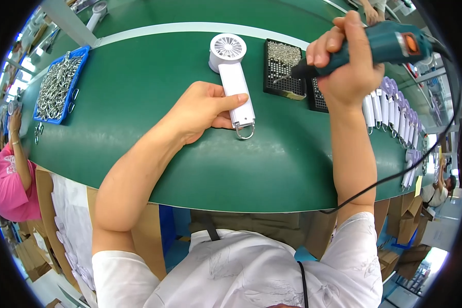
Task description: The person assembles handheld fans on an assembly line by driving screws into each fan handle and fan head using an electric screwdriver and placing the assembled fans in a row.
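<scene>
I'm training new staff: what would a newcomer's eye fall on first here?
First, the teal-and-black corded power tool in the raised right hand, upper right. Next, the round-headed white plastic handheld fan in the left hand, upper centre. At left, a blue rectangular plastic tray heaped with shiny metal loops also stands out.

We're on a factory assembly floor: long green workbench (154, 61), blue tray (60, 121) of metal clips (59, 84), corded power screwdriver (385, 45), rows of white fans (385, 107), and co-workers (16, 187) either side of us!

Left grip (204, 107) holds a white fan (233, 79), right grip (353, 74) a corded screwdriver (390, 43).
</scene>
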Motion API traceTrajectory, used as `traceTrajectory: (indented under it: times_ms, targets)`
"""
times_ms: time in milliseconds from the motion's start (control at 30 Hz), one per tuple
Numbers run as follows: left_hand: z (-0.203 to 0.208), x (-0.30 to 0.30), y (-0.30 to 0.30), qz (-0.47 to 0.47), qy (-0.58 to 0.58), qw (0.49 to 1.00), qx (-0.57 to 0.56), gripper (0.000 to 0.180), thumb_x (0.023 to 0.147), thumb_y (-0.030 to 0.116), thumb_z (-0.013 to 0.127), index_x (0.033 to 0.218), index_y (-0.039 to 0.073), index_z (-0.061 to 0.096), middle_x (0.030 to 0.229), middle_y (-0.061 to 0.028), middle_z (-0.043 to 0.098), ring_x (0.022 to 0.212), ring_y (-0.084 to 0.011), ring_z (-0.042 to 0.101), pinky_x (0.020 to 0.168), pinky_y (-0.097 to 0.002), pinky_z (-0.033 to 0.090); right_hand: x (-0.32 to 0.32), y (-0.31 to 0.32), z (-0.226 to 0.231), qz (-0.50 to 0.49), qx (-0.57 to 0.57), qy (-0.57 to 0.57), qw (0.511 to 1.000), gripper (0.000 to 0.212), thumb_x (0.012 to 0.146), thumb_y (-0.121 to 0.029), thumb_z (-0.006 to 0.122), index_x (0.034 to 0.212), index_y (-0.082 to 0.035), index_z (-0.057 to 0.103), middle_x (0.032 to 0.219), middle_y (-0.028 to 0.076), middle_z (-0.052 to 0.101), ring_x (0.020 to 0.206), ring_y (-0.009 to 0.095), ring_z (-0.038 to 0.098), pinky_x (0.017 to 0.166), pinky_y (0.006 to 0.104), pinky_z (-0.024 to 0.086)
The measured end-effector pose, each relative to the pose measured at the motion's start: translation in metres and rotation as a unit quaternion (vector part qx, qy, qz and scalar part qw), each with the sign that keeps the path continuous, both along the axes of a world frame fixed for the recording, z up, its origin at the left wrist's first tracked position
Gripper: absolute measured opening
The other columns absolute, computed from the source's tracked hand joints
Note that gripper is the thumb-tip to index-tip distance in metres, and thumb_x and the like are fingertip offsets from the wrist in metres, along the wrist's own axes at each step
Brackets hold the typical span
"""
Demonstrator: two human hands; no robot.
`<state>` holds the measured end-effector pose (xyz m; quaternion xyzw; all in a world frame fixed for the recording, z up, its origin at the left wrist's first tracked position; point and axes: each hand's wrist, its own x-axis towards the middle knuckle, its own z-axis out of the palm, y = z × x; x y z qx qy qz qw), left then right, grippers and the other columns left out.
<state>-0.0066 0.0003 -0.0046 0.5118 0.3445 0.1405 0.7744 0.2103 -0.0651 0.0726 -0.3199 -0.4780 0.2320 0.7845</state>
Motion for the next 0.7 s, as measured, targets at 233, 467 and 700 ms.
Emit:
traceTrajectory:
  times_ms: [233,467,700]
  targets:
    - [-0.001,-0.001,0.001,-0.003,-0.008,1.0,-0.005,0.032,0.096,0.02,0.072,0.106,-0.01,0.068,0.097,-0.0163,0.073,0.085,-0.0204,0.074,0.078,-0.0319,0.063,-0.045,-0.027,0.001,0.157,-0.017,-0.054,0.986,0.028,0.109,-0.022,0.043,0.11,0.0,0.061,0.066,0.004,0.051,0.045,0.016,0.049,0.046,0.035,0.047]
    - [-0.003,-0.003,0.001,-0.013,-0.025,1.0,-0.01,0.029,0.096,0.02,0.072,0.102,-0.008,0.069,0.096,-0.0153,0.073,0.084,-0.0197,0.074,0.078,-0.0316,0.063,-0.055,-0.032,-0.007,0.116,-0.017,-0.169,0.979,0.021,0.108,-0.017,0.046,0.108,0.0,0.058,0.064,0.004,0.051,0.045,0.016,0.051,0.044,0.035,0.048]
    - [-0.003,-0.002,0.0,-0.016,-0.025,0.999,-0.012,0.028,0.096,0.02,0.072,0.101,-0.008,0.069,0.095,-0.0153,0.074,0.084,-0.0198,0.074,0.078,-0.0315,0.063,-0.059,-0.033,-0.011,0.115,-0.05,-0.17,0.977,0.018,0.106,-0.017,0.05,0.103,-0.001,0.058,0.063,0.004,0.051,0.045,0.016,0.051,0.045,0.0344,0.048]
